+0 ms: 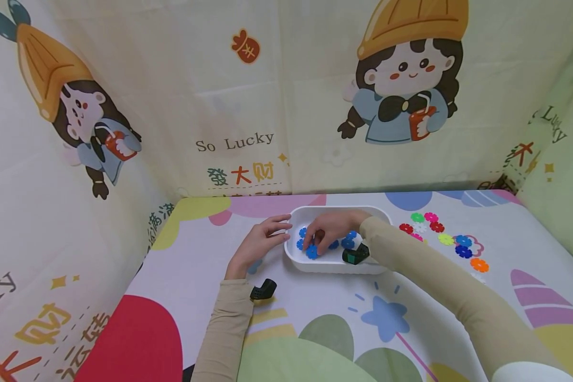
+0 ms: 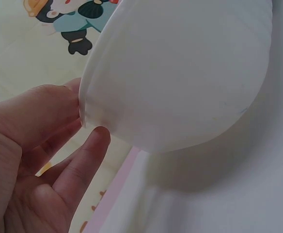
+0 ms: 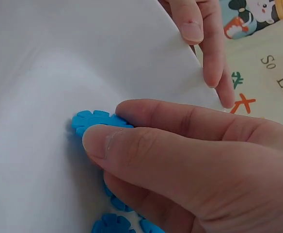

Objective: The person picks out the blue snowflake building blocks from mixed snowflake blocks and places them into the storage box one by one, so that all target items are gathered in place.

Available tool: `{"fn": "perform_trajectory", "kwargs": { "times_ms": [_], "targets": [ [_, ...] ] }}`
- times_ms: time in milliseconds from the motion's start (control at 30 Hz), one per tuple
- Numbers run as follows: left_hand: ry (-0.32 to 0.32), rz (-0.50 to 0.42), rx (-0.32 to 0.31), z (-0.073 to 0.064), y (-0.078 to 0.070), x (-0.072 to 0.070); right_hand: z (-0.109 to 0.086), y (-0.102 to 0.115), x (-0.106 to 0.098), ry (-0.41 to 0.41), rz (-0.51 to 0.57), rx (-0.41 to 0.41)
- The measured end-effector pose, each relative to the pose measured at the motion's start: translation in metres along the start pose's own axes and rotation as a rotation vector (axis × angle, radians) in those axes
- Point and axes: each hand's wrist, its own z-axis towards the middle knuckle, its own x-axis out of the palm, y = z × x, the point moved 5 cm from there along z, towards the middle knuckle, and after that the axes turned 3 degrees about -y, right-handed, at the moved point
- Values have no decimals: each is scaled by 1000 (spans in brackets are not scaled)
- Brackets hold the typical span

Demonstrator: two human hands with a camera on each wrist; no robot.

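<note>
A white plastic tray [image 1: 339, 268] stands on the table with several blue flower-shaped interlocking discs [image 1: 347, 243] in it. My right hand [image 1: 336, 227] reaches into its left half and pinches one blue disc [image 3: 94, 119] between thumb and finger, just off the tray's inner surface. More blue discs [image 3: 113, 224] lie below that hand. At the tray's left end, my left hand [image 1: 262, 241] holds the rim. One fingertip [image 2: 102, 136] meets the outer wall [image 2: 180, 77], and other fingers reach over the edge, partly hidden behind it in the left wrist view.
Right of the tray lie several loose discs in other colours, among them a green disc [image 1: 417, 217], a red disc [image 1: 436, 227] and an orange disc [image 1: 479, 265]. A patterned cloth [image 1: 315, 106] hangs behind the table. Black wrist devices [image 1: 263, 289] sit at both cuffs.
</note>
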Motion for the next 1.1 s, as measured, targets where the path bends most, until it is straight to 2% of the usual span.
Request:
{"fn": "perform_trajectory", "kwargs": {
  "times_ms": [467, 567, 800, 1100],
  "targets": [
    [12, -19, -3, 0, -1, 0, 6, -1, 2, 7, -118, -6],
    [24, -29, -5, -1, -5, 1, 7, -1, 3, 15, -125, 0],
    [37, -45, -5, -10, -31, 2, 8, 0, 3, 25, -136, 10],
    [43, -43, 9, -11, -33, 2, 7, 3, 4, 11, -131, 22]
  ]
}}
